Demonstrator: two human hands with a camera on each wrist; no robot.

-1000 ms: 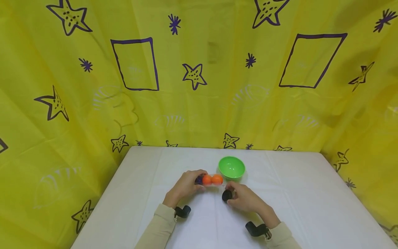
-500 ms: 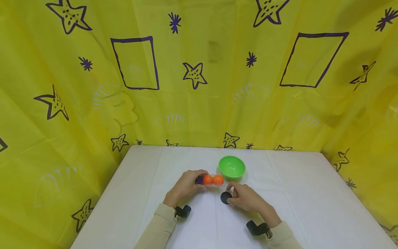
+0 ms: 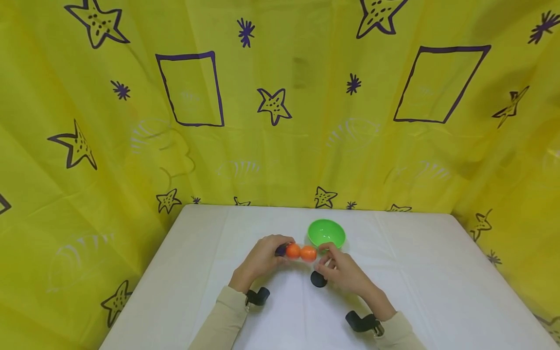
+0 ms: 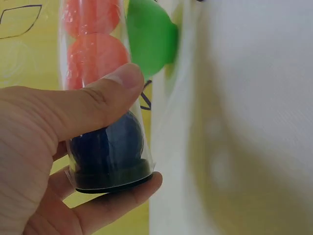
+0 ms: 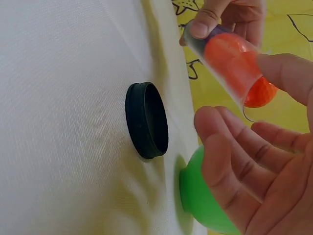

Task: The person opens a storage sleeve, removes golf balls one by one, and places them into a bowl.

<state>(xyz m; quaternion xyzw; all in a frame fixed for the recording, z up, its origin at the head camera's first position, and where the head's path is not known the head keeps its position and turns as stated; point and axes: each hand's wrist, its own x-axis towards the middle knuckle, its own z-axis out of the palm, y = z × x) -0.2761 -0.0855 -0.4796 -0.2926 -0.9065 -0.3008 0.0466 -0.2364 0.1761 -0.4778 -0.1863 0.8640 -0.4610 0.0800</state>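
Note:
My left hand (image 3: 262, 257) grips a clear plastic tube (image 4: 132, 98) round its closed end. Inside it sit two orange dimpled balls (image 3: 308, 253), like golf balls, and a dark blue ball (image 4: 107, 142). A dark cap (image 4: 115, 175) covers the end by my left fingers, one of which lies under it. The tube's other end is uncapped in the right wrist view, with an orange ball at its mouth. Beside that mouth is my right hand (image 3: 345, 272), fingers loosely bent and holding nothing. A loose black cap (image 5: 146, 120) lies on the table below it, hollow side up.
A green bowl (image 3: 326, 234) stands on the white-covered table (image 3: 393, 253), just behind the tube's uncapped end. Yellow curtains (image 3: 271, 155) with drawn stars hang behind and at both sides.
My right hand has let go of the black cap, leaving it on the table, and has moved up to the tube's mouth. The tube has tilted slightly in my left hand.

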